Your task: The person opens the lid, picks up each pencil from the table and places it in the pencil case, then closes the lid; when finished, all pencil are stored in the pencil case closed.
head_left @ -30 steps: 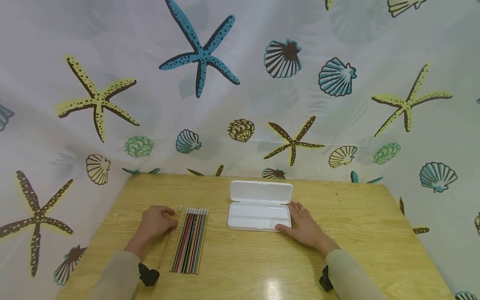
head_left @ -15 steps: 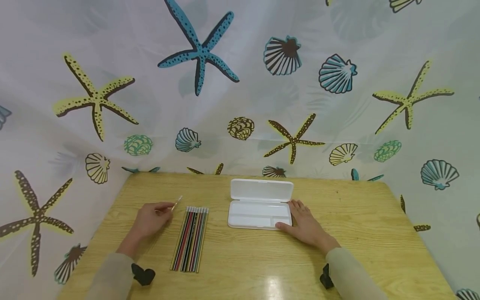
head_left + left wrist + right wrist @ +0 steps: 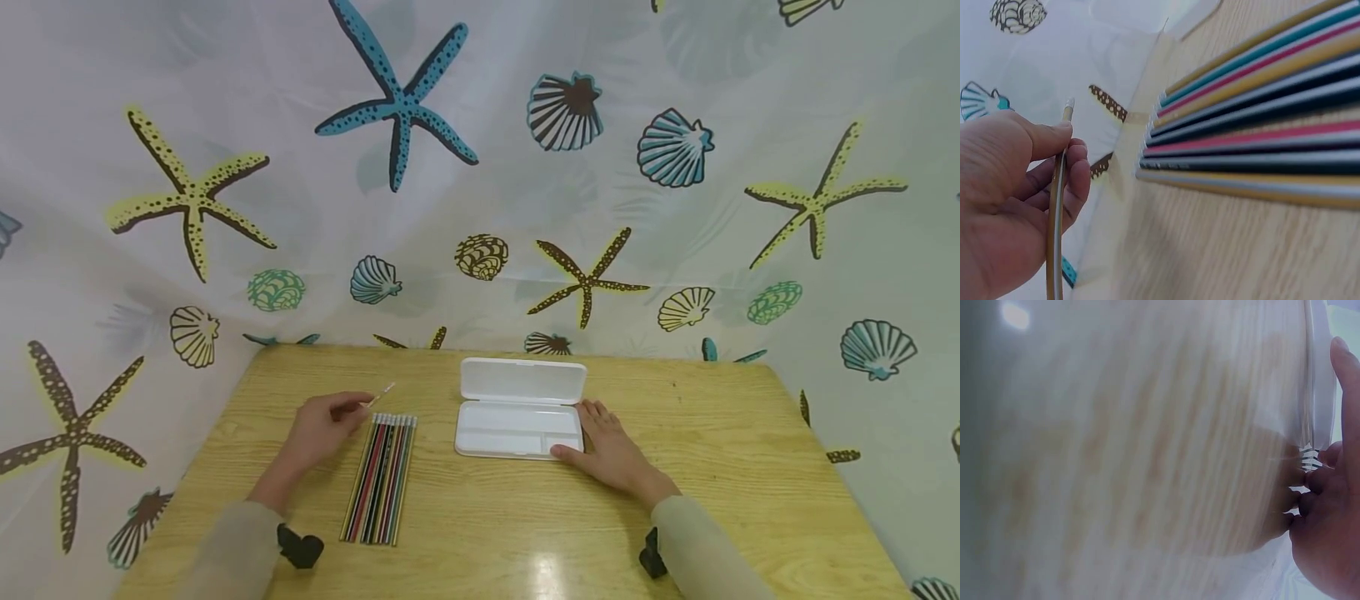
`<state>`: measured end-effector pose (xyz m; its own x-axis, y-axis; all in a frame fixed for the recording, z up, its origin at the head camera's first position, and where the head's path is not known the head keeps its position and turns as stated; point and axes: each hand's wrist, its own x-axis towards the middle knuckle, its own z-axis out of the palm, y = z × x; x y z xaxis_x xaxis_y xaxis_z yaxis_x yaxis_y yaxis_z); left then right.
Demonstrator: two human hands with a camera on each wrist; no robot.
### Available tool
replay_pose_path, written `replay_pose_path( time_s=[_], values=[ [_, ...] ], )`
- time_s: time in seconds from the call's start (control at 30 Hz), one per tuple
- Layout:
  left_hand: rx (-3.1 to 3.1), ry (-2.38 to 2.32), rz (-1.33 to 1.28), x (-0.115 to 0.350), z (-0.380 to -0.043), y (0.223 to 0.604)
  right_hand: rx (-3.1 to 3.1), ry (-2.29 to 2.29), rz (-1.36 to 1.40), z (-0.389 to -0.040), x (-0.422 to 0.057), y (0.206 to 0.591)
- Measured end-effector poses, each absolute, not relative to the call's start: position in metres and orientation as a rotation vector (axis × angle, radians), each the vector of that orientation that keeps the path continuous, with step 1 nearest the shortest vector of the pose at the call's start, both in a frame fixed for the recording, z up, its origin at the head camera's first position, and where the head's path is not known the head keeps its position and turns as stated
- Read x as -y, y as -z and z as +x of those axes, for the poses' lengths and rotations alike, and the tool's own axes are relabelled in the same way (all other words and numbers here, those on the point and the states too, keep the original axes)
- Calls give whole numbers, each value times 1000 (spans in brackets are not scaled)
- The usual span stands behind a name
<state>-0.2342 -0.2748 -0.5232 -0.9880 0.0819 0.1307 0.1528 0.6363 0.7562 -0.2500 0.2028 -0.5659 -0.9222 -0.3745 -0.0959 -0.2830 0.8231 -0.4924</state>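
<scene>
My left hand pinches a gold pencil between thumb and fingers. The pencil's white-tipped end points up and away past the fingertips, and its shaft runs back along the palm in the left wrist view. Just right of and below this hand lies a row of pencils, gold, red, black and teal, side by side with their erasers at the far end. My right hand rests against the right side of an open white pencil case, fingers extended along that side and thumb on its front right edge.
The case's raised lid stands at the back of the case, and low dividers split its tray. A wooden table carries everything. A curtain printed with starfish and shells hangs behind it and along both sides.
My left hand has lifted the gold pencil from beside the row and shifted it slightly right and farther away. The right hand and the case have stayed put.
</scene>
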Motion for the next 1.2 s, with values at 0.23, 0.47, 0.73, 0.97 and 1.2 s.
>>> replay_pose_path(
  time_s=[0.23, 0.47, 0.73, 0.97, 1.2],
  values=[
    [2794, 1218, -354, 247, -234, 511, -2815, 716, -511, -251, -203, 566],
    [2779, 1207, -477, 217, -234, 502, -2814, 714, -518, -251, -202, 564],
    [2789, 1226, -584, 187, -243, 502, -2825, 713, -519, -252, -203, 566],
    [2801, 1196, -623, 164, -252, 500, -2831, 714, -540, -253, -205, 567],
    [2818, 1197, -681, 140, -260, 500, -2822, 720, -546, -252, -206, 566]
  ],
)
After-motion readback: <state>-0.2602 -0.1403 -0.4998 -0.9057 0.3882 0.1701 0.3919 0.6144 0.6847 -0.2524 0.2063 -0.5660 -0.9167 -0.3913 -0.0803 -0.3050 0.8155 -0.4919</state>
